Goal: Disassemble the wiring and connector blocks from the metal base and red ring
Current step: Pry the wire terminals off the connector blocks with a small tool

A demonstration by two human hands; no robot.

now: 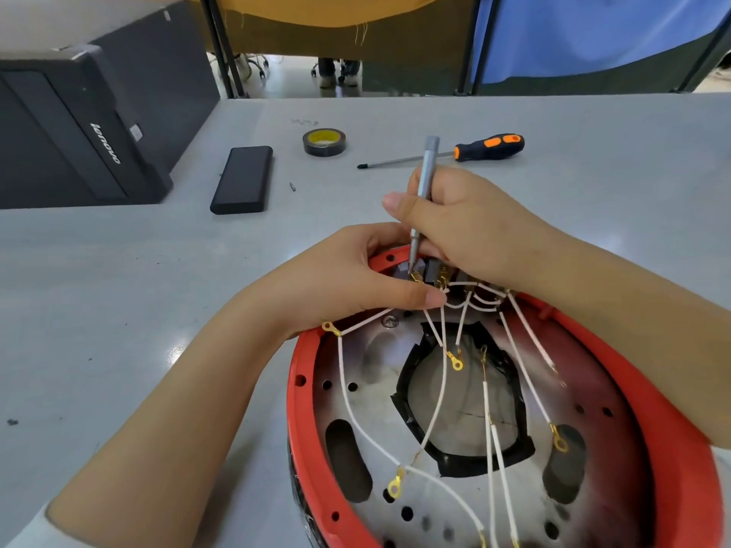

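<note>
The slim grey metal precision screwdriver (422,199) was gripped by the curled fingers of the right hand (470,227), its tip set down among the dark connector blocks (429,268) at the far rim of the red plastic ring (672,409). The left hand (356,278) was curled round the ring's far edge, its thumb pressed onto the white insulated wires (435,393) beside the blocks. The round perforated metal base (379,421) sat inside the ring at the near edge of the grey table (118,310), with gold ring terminals (457,362) lying loose across it.

A slip of the tip was judged the main risk: it could strip the small screw head or jab the left thumb, which lay just beside it. A freed screw could drop through the base's holes.

The screw itself was hidden by both hands, and the number of blocks could not be counted. The base's near side was cut off by the frame.
</note>
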